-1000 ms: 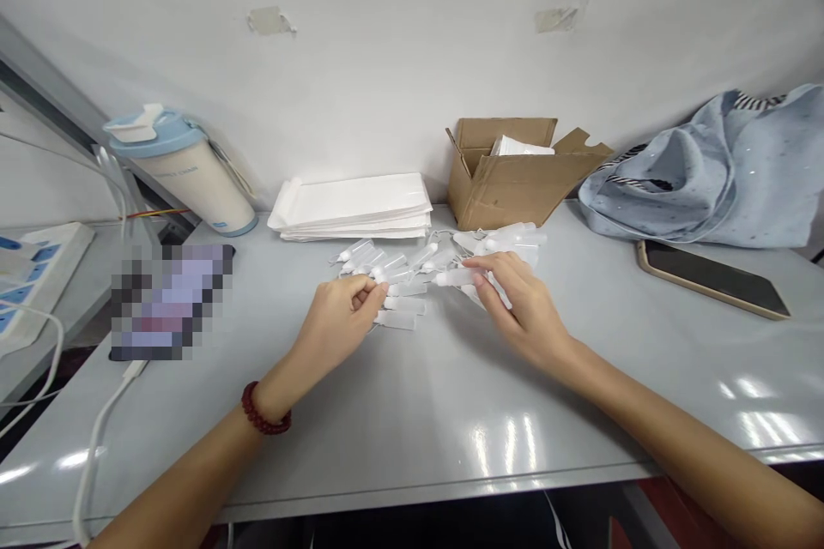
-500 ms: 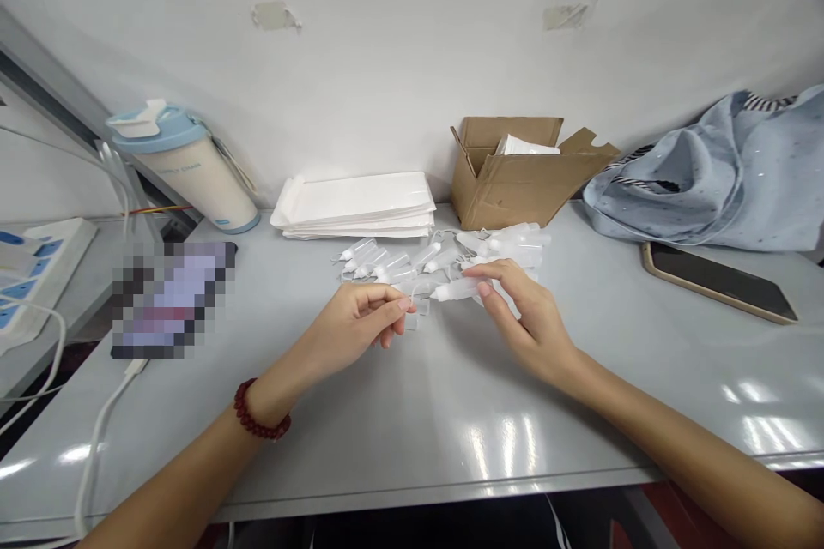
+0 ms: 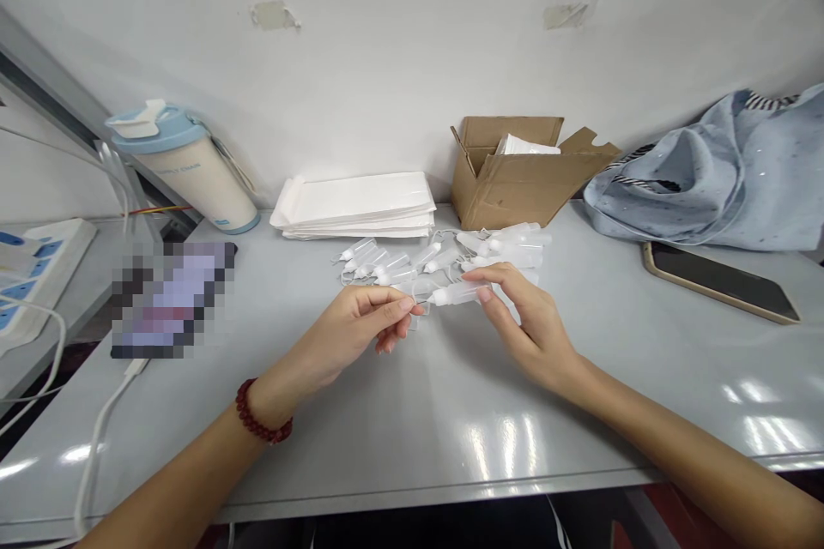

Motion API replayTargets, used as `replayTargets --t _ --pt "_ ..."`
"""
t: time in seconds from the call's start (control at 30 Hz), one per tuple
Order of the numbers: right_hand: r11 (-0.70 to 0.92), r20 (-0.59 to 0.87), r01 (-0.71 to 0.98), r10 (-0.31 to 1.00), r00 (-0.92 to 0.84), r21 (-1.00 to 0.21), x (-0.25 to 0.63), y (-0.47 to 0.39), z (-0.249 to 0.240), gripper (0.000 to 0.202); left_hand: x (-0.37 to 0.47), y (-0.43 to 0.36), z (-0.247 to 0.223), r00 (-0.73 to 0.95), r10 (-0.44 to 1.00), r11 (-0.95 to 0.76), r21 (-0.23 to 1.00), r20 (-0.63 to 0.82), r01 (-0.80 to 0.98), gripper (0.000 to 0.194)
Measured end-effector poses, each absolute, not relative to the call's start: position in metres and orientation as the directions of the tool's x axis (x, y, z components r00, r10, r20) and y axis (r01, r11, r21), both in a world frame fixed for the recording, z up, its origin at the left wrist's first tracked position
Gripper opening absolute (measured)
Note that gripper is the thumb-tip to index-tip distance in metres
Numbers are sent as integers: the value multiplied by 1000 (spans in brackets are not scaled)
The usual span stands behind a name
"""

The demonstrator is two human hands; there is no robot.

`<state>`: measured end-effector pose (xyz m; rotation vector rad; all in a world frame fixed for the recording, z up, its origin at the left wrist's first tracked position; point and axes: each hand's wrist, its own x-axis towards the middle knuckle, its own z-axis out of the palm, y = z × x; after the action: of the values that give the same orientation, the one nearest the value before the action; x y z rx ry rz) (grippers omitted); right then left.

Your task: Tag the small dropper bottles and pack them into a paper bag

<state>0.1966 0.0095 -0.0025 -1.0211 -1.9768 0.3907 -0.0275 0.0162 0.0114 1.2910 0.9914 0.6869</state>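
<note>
My right hand [image 3: 524,322] holds a small clear plastic squeeze bottle [image 3: 456,294] between thumb and fingers, its white pointed nozzle facing left. A thin dark tip shows between that nozzle and my left hand [image 3: 370,322]. The left thumb and forefinger are pinched together at this tip; whatever small piece sits between them is hidden. Just behind both hands lies a loose pile of similar squeeze bottles [image 3: 392,264] with white nozzles and thin looped straps. More of them [image 3: 515,244] lie behind my right fingers.
Behind the bottles are a stack of white envelopes [image 3: 354,197] and an open cardboard box [image 3: 515,193]. A tumbler [image 3: 193,176] and a blurred phone [image 3: 173,300] stand left. On the right are a blue cloth bag [image 3: 701,180] and another phone [image 3: 721,281].
The held bottle has tilted slightly and its tip now lines up with my left fingertips. My left hand has shifted a little to the right.
</note>
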Motion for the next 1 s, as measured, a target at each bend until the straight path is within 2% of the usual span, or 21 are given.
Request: replayTargets --t 0.5,1.0 --pt "755 648 486 642 -409 -441 198 11 1 22 -27 14 11 429 879 170 977 -210 131 27" --pt "783 677 468 604 -421 -408 195 9 -6 26 -23 12 6 419 884 149 975 -206 166 28"
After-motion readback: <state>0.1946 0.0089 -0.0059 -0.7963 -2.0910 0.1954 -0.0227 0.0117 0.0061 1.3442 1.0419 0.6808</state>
